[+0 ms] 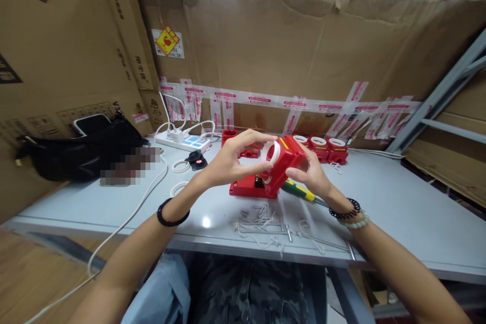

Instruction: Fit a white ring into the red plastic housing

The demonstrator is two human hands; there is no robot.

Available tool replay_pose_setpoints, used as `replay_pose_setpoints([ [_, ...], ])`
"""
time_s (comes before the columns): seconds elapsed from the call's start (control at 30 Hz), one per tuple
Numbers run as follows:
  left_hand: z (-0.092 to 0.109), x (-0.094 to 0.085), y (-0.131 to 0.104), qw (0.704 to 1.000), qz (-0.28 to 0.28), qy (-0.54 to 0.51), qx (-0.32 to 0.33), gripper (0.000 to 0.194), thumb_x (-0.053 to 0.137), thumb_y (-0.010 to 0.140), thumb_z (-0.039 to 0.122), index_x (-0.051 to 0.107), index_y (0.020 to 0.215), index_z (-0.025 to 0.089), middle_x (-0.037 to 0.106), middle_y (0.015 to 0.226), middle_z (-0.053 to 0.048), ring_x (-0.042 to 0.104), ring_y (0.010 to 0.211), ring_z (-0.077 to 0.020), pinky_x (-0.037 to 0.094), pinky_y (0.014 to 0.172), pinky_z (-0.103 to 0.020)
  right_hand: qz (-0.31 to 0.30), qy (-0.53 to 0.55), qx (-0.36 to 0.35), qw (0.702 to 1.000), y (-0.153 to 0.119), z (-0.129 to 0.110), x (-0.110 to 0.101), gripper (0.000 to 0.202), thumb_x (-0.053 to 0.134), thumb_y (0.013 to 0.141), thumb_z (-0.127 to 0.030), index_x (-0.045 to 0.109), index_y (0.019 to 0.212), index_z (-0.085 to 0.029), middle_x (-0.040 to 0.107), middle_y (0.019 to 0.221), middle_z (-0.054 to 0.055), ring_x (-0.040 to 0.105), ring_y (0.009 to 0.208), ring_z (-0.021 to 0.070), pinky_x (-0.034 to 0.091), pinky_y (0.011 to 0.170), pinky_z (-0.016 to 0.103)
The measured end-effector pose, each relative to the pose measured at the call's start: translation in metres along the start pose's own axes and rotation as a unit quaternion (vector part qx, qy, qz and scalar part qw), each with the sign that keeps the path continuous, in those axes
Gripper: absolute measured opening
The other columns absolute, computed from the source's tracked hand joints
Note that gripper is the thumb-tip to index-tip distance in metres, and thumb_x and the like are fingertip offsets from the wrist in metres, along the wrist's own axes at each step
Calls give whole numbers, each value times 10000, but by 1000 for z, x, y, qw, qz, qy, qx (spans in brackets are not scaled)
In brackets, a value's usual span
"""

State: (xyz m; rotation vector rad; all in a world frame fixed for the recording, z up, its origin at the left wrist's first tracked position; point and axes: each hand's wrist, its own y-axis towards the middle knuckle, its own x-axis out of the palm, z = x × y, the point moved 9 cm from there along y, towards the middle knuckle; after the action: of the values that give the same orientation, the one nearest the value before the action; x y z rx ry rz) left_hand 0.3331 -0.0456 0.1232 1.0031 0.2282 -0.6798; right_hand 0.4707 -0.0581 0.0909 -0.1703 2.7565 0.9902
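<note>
My right hand (314, 171) grips a red housing cover (289, 159) from its right side and holds it tilted above the table. Thumb and fingers of my left hand (228, 162) pinch a white ring (277, 151) at the round opening on the cover's left-facing side. Whether the ring is seated cannot be made out. Below the cover lies a red base (248, 187), partly hidden, with a dark and brassy part inside. A screwdriver with a green and yellow handle (298, 190) rests under my right hand.
Several loose screws (261, 212), white strings and metal rods (266, 232) lie near the front edge. Red units with white rings (318, 149) stand behind. Leftward are loose white rings (180, 166), a black part (196, 160), a power strip (182, 140) and a black bag (49, 154).
</note>
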Motion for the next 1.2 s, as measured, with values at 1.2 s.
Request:
replay_pose_setpoints([
  [1.2,-7,-2,-2,998,37,-25,-36,489,693,785,318,580,1236,166,620,1032,-79,650,838,-143,582,783,-290,37,-146,-117,982,-8,-20,-8,843,834,542,-215,464,1294,-304,561,1285,59,577,1116,257,481,945,406],
])
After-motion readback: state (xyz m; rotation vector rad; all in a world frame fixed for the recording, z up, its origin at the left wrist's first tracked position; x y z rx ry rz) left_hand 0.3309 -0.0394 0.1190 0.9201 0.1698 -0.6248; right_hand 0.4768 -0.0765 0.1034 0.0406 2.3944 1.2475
